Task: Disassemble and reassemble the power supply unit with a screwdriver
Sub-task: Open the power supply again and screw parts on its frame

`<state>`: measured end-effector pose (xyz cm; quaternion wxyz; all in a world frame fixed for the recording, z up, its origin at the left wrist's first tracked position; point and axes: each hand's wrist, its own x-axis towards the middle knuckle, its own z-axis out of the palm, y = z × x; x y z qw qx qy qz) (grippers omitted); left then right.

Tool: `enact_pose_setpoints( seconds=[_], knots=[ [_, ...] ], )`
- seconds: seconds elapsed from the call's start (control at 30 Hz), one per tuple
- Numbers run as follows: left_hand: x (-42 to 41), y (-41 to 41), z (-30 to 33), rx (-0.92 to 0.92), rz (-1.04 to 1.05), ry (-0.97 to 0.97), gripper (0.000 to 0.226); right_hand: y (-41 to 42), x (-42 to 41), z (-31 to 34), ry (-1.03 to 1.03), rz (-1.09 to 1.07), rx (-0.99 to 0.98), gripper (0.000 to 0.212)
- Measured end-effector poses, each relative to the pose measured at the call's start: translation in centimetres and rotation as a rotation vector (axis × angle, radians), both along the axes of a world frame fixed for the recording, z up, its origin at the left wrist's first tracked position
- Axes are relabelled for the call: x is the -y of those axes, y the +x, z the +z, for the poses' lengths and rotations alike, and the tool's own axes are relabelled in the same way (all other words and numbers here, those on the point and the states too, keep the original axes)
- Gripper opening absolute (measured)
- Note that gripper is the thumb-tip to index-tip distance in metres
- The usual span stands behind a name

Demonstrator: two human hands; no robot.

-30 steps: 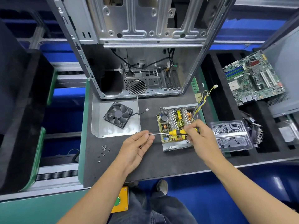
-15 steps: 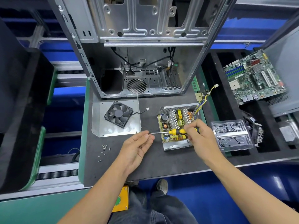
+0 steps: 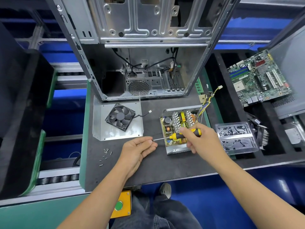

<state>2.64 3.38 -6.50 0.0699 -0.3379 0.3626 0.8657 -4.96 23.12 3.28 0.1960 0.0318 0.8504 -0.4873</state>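
An open computer case [image 3: 145, 52] fills the upper centre of my view, and below it, centre-right on the dark mat [image 3: 148, 169], sits the power supply unit [image 3: 179, 129], lid off and circuit board exposed. Since a second ago nothing has shifted: my right hand [image 3: 200, 140] grips the screwdriver [image 3: 177, 136] handle, my left hand [image 3: 138, 150] pinches its tip, suggesting I'm seating a screw. Whether a screw sits there is hidden; loose screws [image 3: 105, 154] lie lower left.
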Motion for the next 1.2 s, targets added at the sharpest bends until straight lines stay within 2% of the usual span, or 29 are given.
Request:
enact_pose_setpoints(
  seconds=[0.1,0.23,0.37,0.47,0.6,0.7,0.8,1.0,1.2],
  knots=[
    [-0.3,-0.3,0.1,-0.017,-0.022,0.008,0.013,-0.5,-0.2,-0.1,-0.169,-0.086,0.113,0.036],
    [-0.4,-0.9,0.2,-0.033,0.000,0.074,0.020,-0.7,-0.6,-0.7,-0.204,-0.148,0.146,0.030],
    [-0.8,-1.4,0.0,-0.019,-0.004,0.130,0.042,-1.5,-0.9,-0.5,-0.147,-0.143,0.104,0.029],
    [-0.8,-1.3,-0.4,0.016,0.007,0.128,0.046,-2.4,-0.8,0.5,-0.094,-0.103,-0.001,0.030],
    [-1.0,-1.4,-0.9,0.049,-0.002,0.086,0.039,-4.1,0.1,1.8,0.098,-0.043,-0.251,0.024],
    [-1.1,-1.6,-0.9,0.054,-0.010,0.083,0.037,-5.0,1.2,2.3,0.138,0.028,-0.357,0.025],
    [-1.0,-1.6,-0.9,0.046,-0.033,0.075,0.040,-5.7,2.4,2.3,0.201,0.118,-0.391,0.025],
    [-0.9,-1.5,-1.1,0.056,-0.048,0.082,0.022,-6.6,3.9,2.2,0.417,0.277,-0.449,0.025],
    [-0.8,-1.5,-1.2,0.048,-0.052,0.096,0.023,-6.9,4.8,2.1,0.445,0.310,-0.451,0.027]
  ],
)
